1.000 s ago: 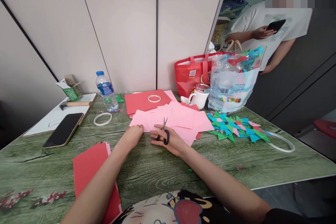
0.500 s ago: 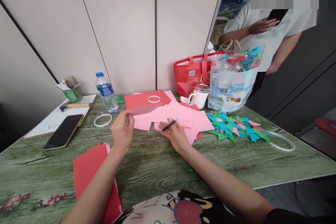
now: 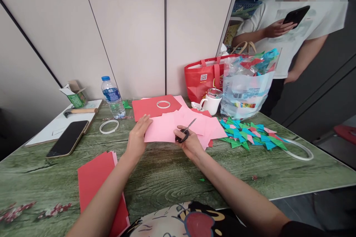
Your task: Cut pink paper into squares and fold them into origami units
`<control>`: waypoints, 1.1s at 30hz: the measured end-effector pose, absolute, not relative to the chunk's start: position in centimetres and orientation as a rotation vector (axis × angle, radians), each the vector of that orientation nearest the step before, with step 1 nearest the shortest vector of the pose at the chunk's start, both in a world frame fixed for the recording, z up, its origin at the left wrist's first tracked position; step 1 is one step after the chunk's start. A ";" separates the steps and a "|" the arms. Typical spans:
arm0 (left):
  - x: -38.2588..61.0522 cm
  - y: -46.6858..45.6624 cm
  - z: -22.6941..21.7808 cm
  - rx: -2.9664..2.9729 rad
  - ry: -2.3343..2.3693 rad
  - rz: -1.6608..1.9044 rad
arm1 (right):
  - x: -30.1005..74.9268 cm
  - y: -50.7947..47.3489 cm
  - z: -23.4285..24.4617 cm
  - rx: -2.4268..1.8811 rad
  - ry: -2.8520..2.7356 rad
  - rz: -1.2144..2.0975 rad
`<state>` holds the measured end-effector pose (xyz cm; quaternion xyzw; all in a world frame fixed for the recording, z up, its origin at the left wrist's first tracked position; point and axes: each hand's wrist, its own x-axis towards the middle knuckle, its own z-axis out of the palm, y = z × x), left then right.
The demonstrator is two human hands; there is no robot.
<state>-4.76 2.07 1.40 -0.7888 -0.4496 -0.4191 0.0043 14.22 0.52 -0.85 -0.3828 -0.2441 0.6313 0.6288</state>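
Setting: a green wood-grain table (image 3: 172, 177) stood before pale beige wall panels and filled the lower frame.

Item, centre: a loose pink paper sheet (image 3: 162, 129) was lifted slightly off the table. The left hand (image 3: 138, 137) pinched its left edge, fingers spread over the top. The right hand (image 3: 190, 143) gripped small black-handled scissors (image 3: 185, 132), fingers through the loops, blades pointing to the upper right over the sheet; whether the blades were parted could not be told.

Item, behind the sheet: a spread of further pink sheets (image 3: 205, 127) and a red card sheet (image 3: 150, 106) bearing a white tape ring (image 3: 163, 104).

Item, lower left: a stack of red paper (image 3: 97, 185).

Item, left: a black phone (image 3: 67, 138), a second white ring (image 3: 108, 126), a clear water bottle (image 3: 112, 98).

Item, right: folded blue, green and pink paper triangles (image 3: 247, 135), a white mug (image 3: 210, 103), a red tote bag (image 3: 201, 77), a clear plastic bag (image 3: 246, 85).

Upper right: a person in a white shirt (image 3: 289, 26) held a dark phone.
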 end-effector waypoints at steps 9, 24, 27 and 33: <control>-2.2 0.6 1.0 -3.057 -1.654 -0.962 | 14.4 0.3 0.4 -0.860 -0.589 1.178; -1.9 0.5 0.5 -3.051 -1.805 -1.075 | 13.6 -0.5 0.0 -0.812 -0.923 1.136; -1.9 0.4 0.6 -2.938 -1.780 -1.039 | 13.8 -0.6 0.0 -0.853 -0.983 1.028; -1.3 0.2 1.0 -2.812 -1.754 -1.205 | 14.0 -0.8 0.3 -0.895 -1.127 0.870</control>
